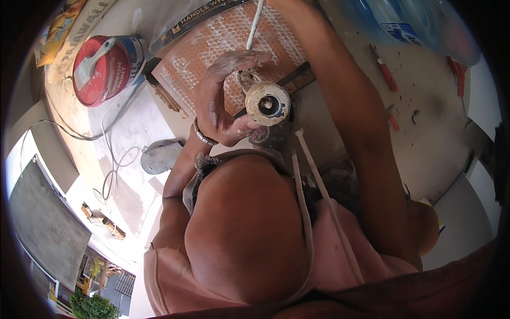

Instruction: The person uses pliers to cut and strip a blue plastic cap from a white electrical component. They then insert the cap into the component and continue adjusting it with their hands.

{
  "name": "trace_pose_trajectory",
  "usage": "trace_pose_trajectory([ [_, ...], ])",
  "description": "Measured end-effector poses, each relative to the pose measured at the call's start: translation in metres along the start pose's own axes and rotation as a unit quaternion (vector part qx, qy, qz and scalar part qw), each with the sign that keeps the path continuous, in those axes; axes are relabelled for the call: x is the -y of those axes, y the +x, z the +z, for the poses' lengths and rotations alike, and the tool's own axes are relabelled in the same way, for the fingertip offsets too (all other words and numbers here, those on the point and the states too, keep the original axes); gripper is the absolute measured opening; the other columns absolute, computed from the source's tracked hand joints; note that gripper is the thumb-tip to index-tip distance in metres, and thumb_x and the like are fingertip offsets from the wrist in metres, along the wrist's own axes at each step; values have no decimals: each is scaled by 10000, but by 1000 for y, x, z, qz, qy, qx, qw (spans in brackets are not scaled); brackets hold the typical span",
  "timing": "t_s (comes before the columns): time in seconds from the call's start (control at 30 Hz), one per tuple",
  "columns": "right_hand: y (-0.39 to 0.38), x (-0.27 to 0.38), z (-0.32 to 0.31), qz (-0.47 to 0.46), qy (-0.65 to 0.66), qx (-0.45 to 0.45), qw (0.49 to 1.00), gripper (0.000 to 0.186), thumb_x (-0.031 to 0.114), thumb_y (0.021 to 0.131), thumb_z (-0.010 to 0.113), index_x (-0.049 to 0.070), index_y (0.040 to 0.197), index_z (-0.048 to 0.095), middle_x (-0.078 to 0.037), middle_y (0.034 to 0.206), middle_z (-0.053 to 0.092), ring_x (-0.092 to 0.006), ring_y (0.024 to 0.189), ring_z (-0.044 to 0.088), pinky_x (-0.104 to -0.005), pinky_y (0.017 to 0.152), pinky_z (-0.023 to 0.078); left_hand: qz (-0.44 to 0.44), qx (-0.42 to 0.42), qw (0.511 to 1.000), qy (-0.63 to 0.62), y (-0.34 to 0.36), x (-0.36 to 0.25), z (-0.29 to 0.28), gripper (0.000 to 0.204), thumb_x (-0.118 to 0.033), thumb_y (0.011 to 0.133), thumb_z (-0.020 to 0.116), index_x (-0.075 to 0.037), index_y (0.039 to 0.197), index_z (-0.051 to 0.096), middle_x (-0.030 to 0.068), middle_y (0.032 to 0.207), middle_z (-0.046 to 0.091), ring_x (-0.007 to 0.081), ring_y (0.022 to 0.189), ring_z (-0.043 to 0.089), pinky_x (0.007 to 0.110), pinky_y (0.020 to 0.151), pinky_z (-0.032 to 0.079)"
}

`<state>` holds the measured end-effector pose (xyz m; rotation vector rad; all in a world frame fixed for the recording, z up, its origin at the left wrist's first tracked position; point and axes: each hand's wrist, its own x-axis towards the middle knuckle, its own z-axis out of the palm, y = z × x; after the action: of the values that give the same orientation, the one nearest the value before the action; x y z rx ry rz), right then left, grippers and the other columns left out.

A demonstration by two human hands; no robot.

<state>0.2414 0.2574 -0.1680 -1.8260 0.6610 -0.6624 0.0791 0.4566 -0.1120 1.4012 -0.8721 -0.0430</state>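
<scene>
My left hand [215,98], dusted with white powder and wearing a bracelet at the wrist, curls around a round off-white fitting [255,114]. This fitting has a smeared flange and a dark hole in its middle; I cannot make out its exact kind. The thumb lies along its lower edge, while the fingers arch above it. A thin white cord or rod [256,24] runs up from behind the fingers to the top edge of the picture. My right forearm [340,80] reaches up past the top edge, so my right hand is out of sight.
A bubble-wrapped box [186,66] lies beyond my left hand. To the left stand a red-lidded paint pail [98,80] with a paintbrush [91,64] on it, a grey cable [109,127] and a grey slipper [162,156]. A red-handled cutter [387,77] and blue plastic [409,24] lie to the right.
</scene>
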Motion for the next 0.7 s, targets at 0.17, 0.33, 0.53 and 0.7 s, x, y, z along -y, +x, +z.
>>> trace_pose_trajectory([
  [0.17,11,34,-45,50,86,108,989,318,28,917,609,-49,1181,448,-248,965,676,-383,900,708,-452,754,568,-73,120,989,38,34,1,36,420,-227,702,961,-77,929,641,83,825,706,223,704,723,328,622,557],
  [0.33,14,27,-87,-45,-47,124,990,634,52,893,618,-153,1414,320,-381,1177,611,-501,1100,628,-486,917,522,-4,169,979,-112,38,10,114,362,-150,726,935,-95,810,588,33,688,639,192,557,650,292,493,492],
  [0.53,-5,-25,-202,-49,-91,179,978,494,4,887,529,-110,1332,348,-409,1102,615,-530,1084,623,-537,895,489,36,405,886,-220,39,20,208,572,-227,642,884,-74,1119,605,111,996,615,323,897,629,426,767,521],
  [0.7,-22,-91,-286,42,-100,87,990,402,21,903,531,-82,1256,369,-414,1065,626,-529,1076,632,-550,871,490,43,484,848,-211,17,34,262,547,-202,650,868,-67,1093,576,112,1031,615,334,883,638,423,760,510],
])
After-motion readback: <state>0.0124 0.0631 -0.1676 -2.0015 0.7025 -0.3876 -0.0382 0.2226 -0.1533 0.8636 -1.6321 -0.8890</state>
